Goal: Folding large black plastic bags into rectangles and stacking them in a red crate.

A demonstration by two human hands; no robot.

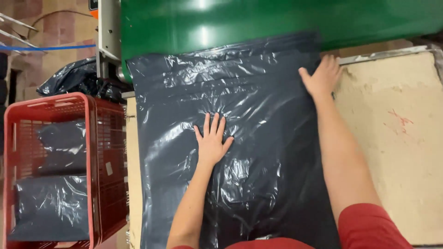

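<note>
A large dark grey plastic bag [258, 166] lies flat across the worn wooden table [397, 152], its far end reaching onto a green conveyor belt [277, 18]. My left hand [211, 142] presses flat on the middle of the bag, fingers spread. Over at the bag's upper right edge, my right hand [321, 77] rests with fingers apart where plastic meets the table. Neither hand grips anything. Something bulky sits inside the bag near me.
A red plastic crate [94, 152] stands on the left, holding filled dark grey bags [53, 207]. Another crumpled dark bag [69, 78] lies behind it by a grey metal machine frame [108, 37]. The tiled floor shows at far left.
</note>
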